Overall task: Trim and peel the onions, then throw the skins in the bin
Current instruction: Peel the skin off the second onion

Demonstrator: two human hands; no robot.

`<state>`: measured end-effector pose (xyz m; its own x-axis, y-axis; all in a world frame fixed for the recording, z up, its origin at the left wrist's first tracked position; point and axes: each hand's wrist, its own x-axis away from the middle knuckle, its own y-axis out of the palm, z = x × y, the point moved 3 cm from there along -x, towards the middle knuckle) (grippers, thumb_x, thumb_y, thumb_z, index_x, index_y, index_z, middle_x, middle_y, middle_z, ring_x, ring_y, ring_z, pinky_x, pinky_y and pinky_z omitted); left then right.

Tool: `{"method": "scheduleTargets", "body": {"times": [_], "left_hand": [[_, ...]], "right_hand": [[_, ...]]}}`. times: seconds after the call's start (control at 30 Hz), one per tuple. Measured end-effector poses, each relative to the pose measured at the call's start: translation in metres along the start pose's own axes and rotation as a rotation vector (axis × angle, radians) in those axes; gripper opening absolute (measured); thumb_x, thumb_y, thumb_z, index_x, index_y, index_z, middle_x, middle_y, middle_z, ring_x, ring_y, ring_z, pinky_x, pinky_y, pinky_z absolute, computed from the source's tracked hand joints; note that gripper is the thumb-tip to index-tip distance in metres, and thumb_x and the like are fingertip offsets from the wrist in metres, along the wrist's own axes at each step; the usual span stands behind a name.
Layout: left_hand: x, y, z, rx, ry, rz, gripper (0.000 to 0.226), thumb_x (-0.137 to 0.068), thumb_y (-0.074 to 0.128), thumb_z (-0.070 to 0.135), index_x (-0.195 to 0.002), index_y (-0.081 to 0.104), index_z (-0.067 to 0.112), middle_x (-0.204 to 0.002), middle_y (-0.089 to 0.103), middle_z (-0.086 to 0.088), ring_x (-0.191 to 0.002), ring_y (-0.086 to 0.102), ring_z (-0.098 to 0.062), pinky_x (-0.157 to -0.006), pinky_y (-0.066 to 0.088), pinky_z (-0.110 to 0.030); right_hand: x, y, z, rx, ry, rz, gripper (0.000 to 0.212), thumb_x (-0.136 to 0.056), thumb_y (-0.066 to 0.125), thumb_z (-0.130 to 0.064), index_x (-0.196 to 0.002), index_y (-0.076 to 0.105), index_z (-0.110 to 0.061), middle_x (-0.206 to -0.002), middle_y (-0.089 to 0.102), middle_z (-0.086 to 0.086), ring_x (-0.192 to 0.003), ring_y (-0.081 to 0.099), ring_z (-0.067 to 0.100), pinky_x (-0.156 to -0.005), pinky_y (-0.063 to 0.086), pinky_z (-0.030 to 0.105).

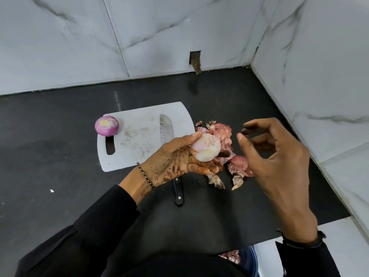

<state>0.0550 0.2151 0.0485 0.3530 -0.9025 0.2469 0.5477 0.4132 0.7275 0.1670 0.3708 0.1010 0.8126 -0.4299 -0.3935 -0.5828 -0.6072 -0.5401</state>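
Left hand [175,156] curled around a pale peeled onion [206,149], thumb pressed on its top, fingers cupped beneath, cut end facing up; held just off the right edge of the white cutting board [139,136], above the board's near right corner. Henna-like marks across the back of that hand, beaded bracelet [145,175] at the wrist, black sleeve [111,212] behind it.

Right hand [279,156] loose and half open to the right of the board, fingers spread and bent, thumb and forefinger apart, nothing gripped; fingertips close to the held onion but clear of it. Dark band [303,241] at that wrist.

Heap of pinkish onion skins [237,166] on the dark counter [50,156], just beyond the board's right edge, lying under and between both hands, a few dry scraps scattered toward the near side.

Knife [166,128] along the board's right side, blade on the board pointing away, black handle [178,193] jutting off the near edge onto the counter, middle hidden by the left hand.

Second onion [106,125], purple and peeled, resting at the board's far left corner, beside the handle slot.

More skins [229,256] visible low at the near counter edge, inside a blue-rimmed container; too hidden to tell further.
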Motion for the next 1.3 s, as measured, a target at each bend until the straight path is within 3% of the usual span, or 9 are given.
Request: {"method": "scheduleTargets", "body": {"times": [0.13,0.23,0.37,0.53,0.67,0.73,0.93,1.13,1.3], "left_hand": [[-0.002,0.006,0.002,-0.072,-0.013,-0.001,0.054,-0.069,0.083,0.042,-0.107,0.072,0.006,-0.096,0.071,-0.022,-0.079,0.073,-0.034,-0.063,0.060,-0.030],[-0.005,0.009,0.002,-0.149,-0.022,-0.012,0.052,-0.071,0.080,0.047,-0.106,0.074,0.010,-0.095,0.070,-0.020,-0.079,0.072,-0.033,-0.064,0.060,-0.030],[-0.006,0.011,0.002,-0.235,-0.020,-0.009,0.046,-0.075,0.074,0.046,-0.101,0.075,0.009,-0.087,0.071,-0.018,-0.074,0.073,-0.031,-0.063,0.060,-0.029],[-0.006,0.010,0.005,-0.354,0.007,0.041,0.035,-0.076,0.067,0.036,-0.091,0.077,0.006,-0.084,0.073,-0.017,-0.071,0.073,-0.031,-0.059,0.059,-0.029],[-0.005,0.012,0.008,-0.388,0.023,0.027,0.031,-0.078,0.064,0.030,-0.094,0.078,0.008,-0.088,0.073,-0.017,-0.074,0.073,-0.034,-0.062,0.059,-0.029],[-0.006,0.011,0.009,-0.407,0.023,0.029,0.034,-0.079,0.065,0.029,-0.100,0.076,0.005,-0.091,0.073,-0.019,-0.076,0.073,-0.035,-0.063,0.060,-0.030],[-0.010,0.016,0.005,-0.326,-0.006,0.029,0.040,-0.077,0.065,0.034,-0.092,0.075,-0.001,-0.084,0.072,-0.022,-0.073,0.073,-0.032,-0.061,0.060,-0.030],[-0.016,0.018,0.002,-0.264,-0.027,-0.022,0.064,-0.077,0.073,0.042,-0.110,0.065,-0.011,-0.094,0.069,-0.027,-0.079,0.073,-0.035,-0.067,0.061,-0.032],[-0.015,0.021,0.001,-0.235,-0.054,-0.029,0.053,-0.076,0.073,0.044,-0.104,0.072,-0.001,-0.093,0.071,-0.024,-0.080,0.073,-0.034,-0.068,0.061,-0.032]], "right_hand": [[-0.002,0.002,-0.007,-0.033,-0.131,-0.166,0.022,-0.094,0.074,-0.027,-0.114,0.072,-0.018,-0.102,0.069,-0.009,-0.091,0.067,0.013,-0.070,0.054,0.026],[-0.003,0.006,-0.008,-0.059,-0.208,-0.244,0.028,-0.089,0.079,-0.030,-0.112,0.073,-0.016,-0.103,0.064,-0.009,-0.090,0.064,0.011,-0.073,0.046,0.016],[-0.004,0.004,-0.006,-0.080,-0.223,-0.276,0.021,-0.085,0.081,-0.026,-0.102,0.075,-0.017,-0.099,0.063,-0.007,-0.083,0.062,0.011,-0.069,0.043,0.013],[-0.007,-0.001,-0.004,-0.117,-0.165,-0.329,0.019,-0.081,0.081,-0.031,-0.096,0.076,-0.020,-0.096,0.066,-0.006,-0.081,0.064,0.020,-0.062,0.051,0.030],[-0.010,-0.003,-0.001,-0.150,-0.140,-0.362,0.013,-0.081,0.085,-0.014,-0.091,0.078,-0.017,-0.094,0.068,-0.004,-0.087,0.067,0.021,-0.067,0.054,0.030],[-0.009,-0.002,0.000,-0.109,-0.160,-0.380,0.014,-0.082,0.085,-0.010,-0.092,0.078,-0.016,-0.095,0.067,-0.006,-0.088,0.066,0.017,-0.068,0.051,0.022],[0.000,0.000,0.001,-0.005,-0.222,-0.339,0.009,-0.088,0.075,-0.024,-0.094,0.072,-0.018,-0.098,0.061,-0.013,-0.086,0.062,0.009,-0.068,0.044,0.015],[0.003,-0.014,0.005,-0.068,-0.114,-0.223,0.010,-0.088,0.074,-0.022,-0.093,0.066,-0.019,-0.093,0.063,-0.007,-0.085,0.063,0.015,-0.065,0.045,0.015],[0.006,-0.017,0.011,-0.060,-0.049,-0.201,0.014,-0.091,0.073,-0.016,-0.105,0.070,-0.019,-0.098,0.069,-0.011,-0.093,0.066,0.010,-0.066,0.048,0.012]]}}
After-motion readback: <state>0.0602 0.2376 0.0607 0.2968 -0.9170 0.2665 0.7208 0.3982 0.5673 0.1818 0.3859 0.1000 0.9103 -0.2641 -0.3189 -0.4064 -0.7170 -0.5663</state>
